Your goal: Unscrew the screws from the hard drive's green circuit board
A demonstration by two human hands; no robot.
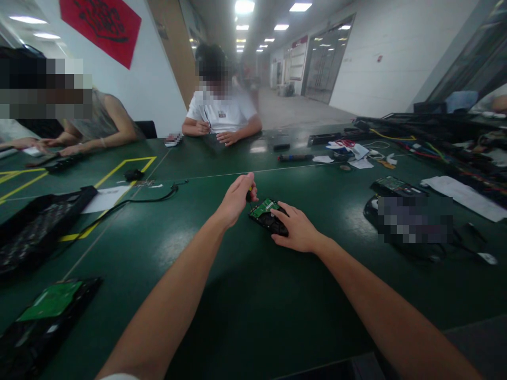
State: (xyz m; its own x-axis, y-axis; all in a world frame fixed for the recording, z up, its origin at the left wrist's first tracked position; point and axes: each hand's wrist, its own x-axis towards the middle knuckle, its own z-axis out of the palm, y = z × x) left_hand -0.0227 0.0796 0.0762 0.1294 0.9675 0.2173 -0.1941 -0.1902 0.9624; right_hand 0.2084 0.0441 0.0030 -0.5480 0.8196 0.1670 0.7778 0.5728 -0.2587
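Note:
A small black hard drive (268,215) with a green circuit board on top lies on the dark green table (253,295), straight ahead of me. My left hand (236,199) is closed round a small screwdriver (249,194) with a dark handle, its tip pointing down at the drive's near-left corner. My right hand (295,229) rests on the drive's right side, fingers curved over its edge and pressing it onto the table.
Another drive with a green board (51,309) lies at the near left, beside a black keyboard (35,227) and a cable (130,203). More boards, tools and wires (396,184) crowd the right. Two people sit across the table, at the far left and centre.

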